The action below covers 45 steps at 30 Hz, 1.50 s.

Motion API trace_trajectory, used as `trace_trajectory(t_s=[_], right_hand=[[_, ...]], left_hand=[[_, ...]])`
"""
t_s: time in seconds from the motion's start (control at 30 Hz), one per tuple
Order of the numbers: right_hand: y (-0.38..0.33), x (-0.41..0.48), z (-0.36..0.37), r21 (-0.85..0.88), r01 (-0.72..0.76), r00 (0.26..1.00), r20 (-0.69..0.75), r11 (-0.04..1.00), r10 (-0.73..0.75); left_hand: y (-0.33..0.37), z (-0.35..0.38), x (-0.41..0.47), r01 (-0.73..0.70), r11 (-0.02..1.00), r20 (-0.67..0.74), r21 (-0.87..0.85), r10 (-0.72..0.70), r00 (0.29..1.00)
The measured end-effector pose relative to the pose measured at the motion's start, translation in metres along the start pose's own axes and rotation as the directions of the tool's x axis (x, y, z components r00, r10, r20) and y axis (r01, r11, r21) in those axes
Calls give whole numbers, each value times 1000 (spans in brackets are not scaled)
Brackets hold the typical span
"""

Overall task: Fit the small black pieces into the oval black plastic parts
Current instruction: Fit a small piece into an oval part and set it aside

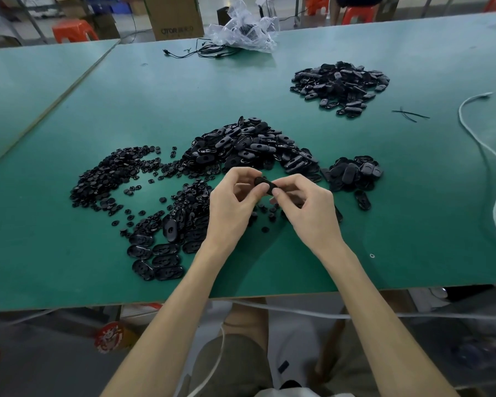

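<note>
Head view: left hand [231, 203] and right hand [308, 209] fingers [276, 192] both pinching one oval part [265, 184], long axis 10-to-4 o'clock.

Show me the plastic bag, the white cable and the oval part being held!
plastic bag [242, 30]: head view, crumpled middle.
white cable [460, 111]: head view, upper bend.
oval part [264, 183]: head view, dark top face.
</note>
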State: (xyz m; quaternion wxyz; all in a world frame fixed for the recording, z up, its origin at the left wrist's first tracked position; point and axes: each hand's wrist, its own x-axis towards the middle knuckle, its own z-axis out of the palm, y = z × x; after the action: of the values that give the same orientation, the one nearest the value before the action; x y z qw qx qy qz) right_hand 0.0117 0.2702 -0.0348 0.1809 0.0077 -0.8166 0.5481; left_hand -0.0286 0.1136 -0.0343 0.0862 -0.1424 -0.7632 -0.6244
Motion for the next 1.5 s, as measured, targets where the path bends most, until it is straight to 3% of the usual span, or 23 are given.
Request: trace_trajectory(t_s=[0.23, 0.43, 0.87, 1.5], right_hand=[[1, -1, 1, -24, -18, 999, 40, 1000, 19], [2, -1, 0, -50, -30, 998, 50, 998, 32], [1, 1, 0, -16, 2, 999, -43, 1000, -3], [-1, 3, -1, 17, 10, 996, -85, 1000, -8]], left_hand=[[-2, -3, 2, 55, 991, -16, -119, -57, 998], [1, -2, 2, 47, 990, 84, -132, -36, 996], [2, -3, 2, -13, 998, 145, -65, 22, 989], [2, -1, 1, 49, 998, 203, -36, -40, 978]])
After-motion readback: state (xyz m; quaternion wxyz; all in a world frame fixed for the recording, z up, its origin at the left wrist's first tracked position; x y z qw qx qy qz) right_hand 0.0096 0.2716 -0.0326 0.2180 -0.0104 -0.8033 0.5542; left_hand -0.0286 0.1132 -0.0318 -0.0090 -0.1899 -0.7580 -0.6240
